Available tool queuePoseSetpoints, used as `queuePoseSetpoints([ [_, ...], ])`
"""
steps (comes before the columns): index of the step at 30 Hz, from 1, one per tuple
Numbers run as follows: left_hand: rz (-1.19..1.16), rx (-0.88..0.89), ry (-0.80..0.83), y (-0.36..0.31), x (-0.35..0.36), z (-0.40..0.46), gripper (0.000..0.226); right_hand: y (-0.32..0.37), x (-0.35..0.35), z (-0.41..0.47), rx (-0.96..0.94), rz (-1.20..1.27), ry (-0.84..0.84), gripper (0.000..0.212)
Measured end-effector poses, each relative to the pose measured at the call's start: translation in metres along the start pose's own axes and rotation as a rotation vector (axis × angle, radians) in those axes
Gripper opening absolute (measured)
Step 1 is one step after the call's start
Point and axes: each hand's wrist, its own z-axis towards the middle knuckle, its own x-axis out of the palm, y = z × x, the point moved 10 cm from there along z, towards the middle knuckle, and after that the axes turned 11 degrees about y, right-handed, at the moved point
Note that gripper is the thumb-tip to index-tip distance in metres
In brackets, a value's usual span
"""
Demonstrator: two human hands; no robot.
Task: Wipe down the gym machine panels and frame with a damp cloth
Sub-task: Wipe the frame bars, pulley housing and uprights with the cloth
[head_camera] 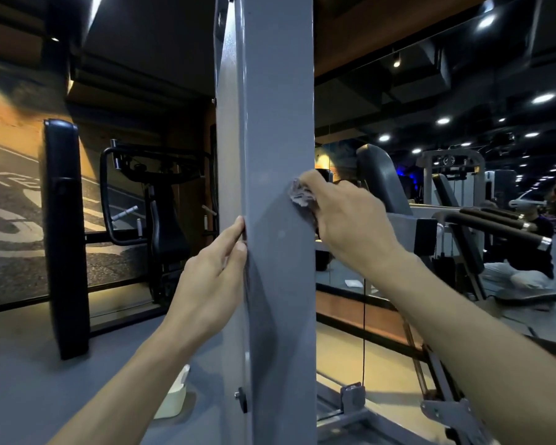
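left hand (211, 271) braces the grey frame post (276, 123), fingers straight and together on its left edge; right hand (344, 216) has fingers curled round the crumpled cloth (299, 194), pressed to the post's right edge, padded machine (65, 232) behind

Right hand (344, 216) with cloth (300, 194) on grey upright (276, 123), left hand (211, 268) alongside.

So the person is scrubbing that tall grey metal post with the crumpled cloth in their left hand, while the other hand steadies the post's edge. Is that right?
Not quite. The head view shows the crumpled grey cloth in the right hand, pressed against the tall grey metal post. It is the left hand that rests its fingers on the post's edge. The rest is right.
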Motion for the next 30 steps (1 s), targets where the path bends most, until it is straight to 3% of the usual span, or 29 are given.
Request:
queuePoseSetpoints([
  [5,-0.046,0.011,0.007,0.005,0.003,0.001,0.045,0.028,0.05,-0.072,-0.022,0.312,0.112,0.025],
  [7,-0.061,0.017,0.008,0.006,0.005,0.0,0.046,0.043,0.067,-0.099,-0.073,0.322,0.174,0.028],
  [11,-0.075,0.034,0.011,0.006,0.004,0.0,0.046,0.017,0.035,-0.057,-0.046,0.29,0.013,0.032],
  [15,-0.107,0.042,0.039,0.011,0.004,0.002,0.047,-0.005,0.028,-0.023,0.027,0.388,-0.027,0.014],
  [20,-0.191,0.07,0.099,0.022,0.01,0.005,0.053,0.017,0.091,-0.118,0.046,0.641,0.06,0.02],
  [25,-0.224,0.083,0.099,0.024,0.009,0.008,0.059,0.033,0.101,-0.139,-0.044,0.527,0.242,0.024],
  [30,-0.238,0.079,0.119,0.022,0.008,0.007,0.049,0.009,0.057,-0.071,0.022,0.428,0.055,0.015],
])
